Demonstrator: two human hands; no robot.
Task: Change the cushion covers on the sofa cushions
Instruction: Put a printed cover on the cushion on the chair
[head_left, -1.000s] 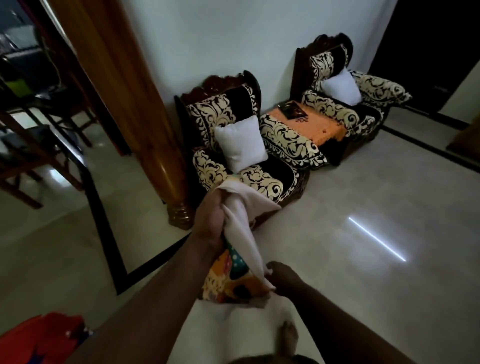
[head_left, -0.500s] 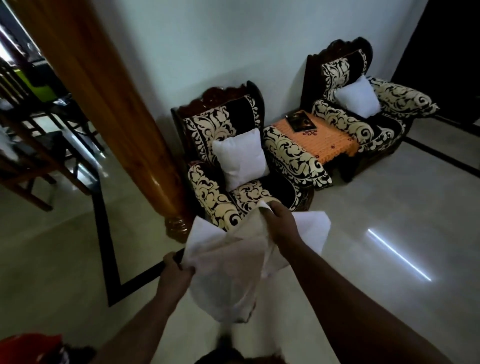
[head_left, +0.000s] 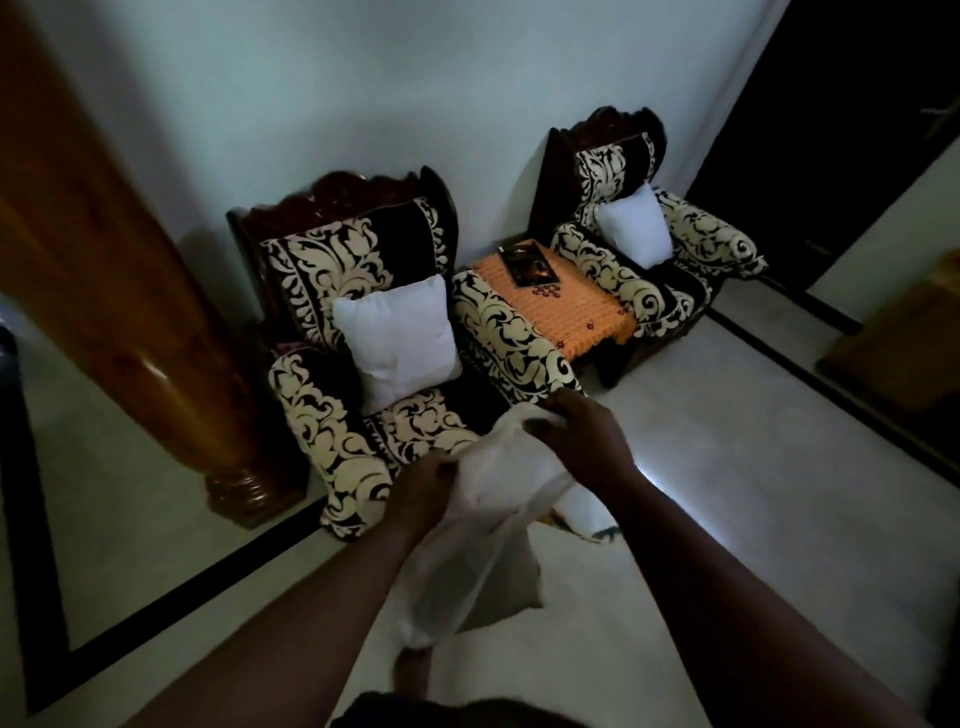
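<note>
Cover held in both hands, lower centre of frame, in front of the near armchair.

The cover (head_left: 483, 540) hangs with its long axis vertical. The right hand (head_left: 582, 441) fingers pinch its top edge; the left hand (head_left: 426, 488) fingers grip the edge beside it. The nearest cushion (head_left: 397, 340) lies above and left, nearer the left hand. Count: 1 cover, 2 cushions, 2 armchairs.

**Cloth, Carved Wood and Polished Floor**

The cushion cover (head_left: 483, 525) is thin, matt white cloth, limp and creased. The bare cushion (head_left: 397, 338) is smooth, matt white fabric. The armchair (head_left: 363, 291) wears patterned black-and-cream upholstery under a dark, carved wooden crest. The pillar (head_left: 119, 312) is glossy varnished wood. The floor (head_left: 753, 467) is smooth, shiny tile. An orange knitted-looking cloth (head_left: 582, 306) covers the counter.
</note>
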